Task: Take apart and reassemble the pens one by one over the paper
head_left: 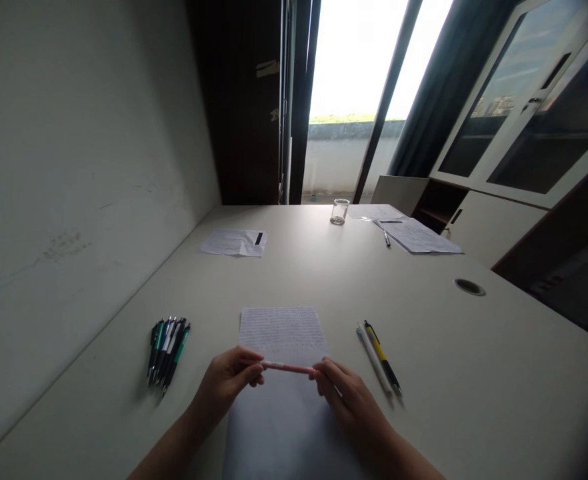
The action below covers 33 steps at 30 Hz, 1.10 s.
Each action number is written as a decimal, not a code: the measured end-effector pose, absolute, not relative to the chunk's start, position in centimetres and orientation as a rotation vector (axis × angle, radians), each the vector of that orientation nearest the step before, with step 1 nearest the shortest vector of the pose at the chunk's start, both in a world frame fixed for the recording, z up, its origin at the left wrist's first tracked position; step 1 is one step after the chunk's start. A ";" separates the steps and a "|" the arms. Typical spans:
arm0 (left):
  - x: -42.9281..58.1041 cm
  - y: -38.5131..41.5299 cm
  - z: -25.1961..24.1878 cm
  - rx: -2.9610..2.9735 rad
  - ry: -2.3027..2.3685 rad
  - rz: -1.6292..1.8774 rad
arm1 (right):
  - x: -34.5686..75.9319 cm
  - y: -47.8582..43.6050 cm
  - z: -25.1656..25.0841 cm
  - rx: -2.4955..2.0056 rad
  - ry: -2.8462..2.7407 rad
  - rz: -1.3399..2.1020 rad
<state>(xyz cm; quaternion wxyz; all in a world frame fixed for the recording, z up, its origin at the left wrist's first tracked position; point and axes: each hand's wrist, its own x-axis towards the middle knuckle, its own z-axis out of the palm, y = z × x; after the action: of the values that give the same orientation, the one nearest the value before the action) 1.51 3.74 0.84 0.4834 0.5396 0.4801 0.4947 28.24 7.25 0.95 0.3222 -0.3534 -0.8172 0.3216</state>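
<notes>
A slim pink pen (290,367) is held level between my two hands, above a sheet of paper (280,330) with lines of writing on its upper part. My left hand (231,377) pinches one end of the pen between thumb and fingers. At the other end, my right hand (341,390) grips it the same way; both tips are partly hidden by fingers. To the left lies a bunch of several pens (168,350), dark, green and white. On the right, a white pen (374,360) rests beside a yellow and black pen (384,358).
All this is on a white table (314,273) along a wall. Farther back are a printed sheet (237,243), a clear glass jar (339,212), a stack of papers (419,237) and another pen (387,239). A round cable hole (469,287) sits near the right edge.
</notes>
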 end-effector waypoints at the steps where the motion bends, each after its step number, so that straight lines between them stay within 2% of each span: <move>1: 1.5 3.7 0.9 1.354 1.178 1.195 | 28.4 7.3 0.9 -0.940 -2.136 0.864; 7: 1.5 3.6 1.0 1.673 1.231 1.113 | 28.5 7.3 0.8 -1.026 -2.136 0.911; 16: 1.3 3.1 0.9 2.088 1.277 0.931 | 28.3 7.6 -0.2 -1.038 -2.152 0.810; 33: 1.2 2.9 0.9 2.148 1.363 0.836 | 28.1 7.6 0.4 -0.938 -2.047 0.848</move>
<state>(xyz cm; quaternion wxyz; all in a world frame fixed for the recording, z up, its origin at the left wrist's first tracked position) 1.18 2.87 0.89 0.2300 0.7808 0.4953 0.3037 28.12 7.63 0.35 0.3596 -0.3638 -0.7938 0.3289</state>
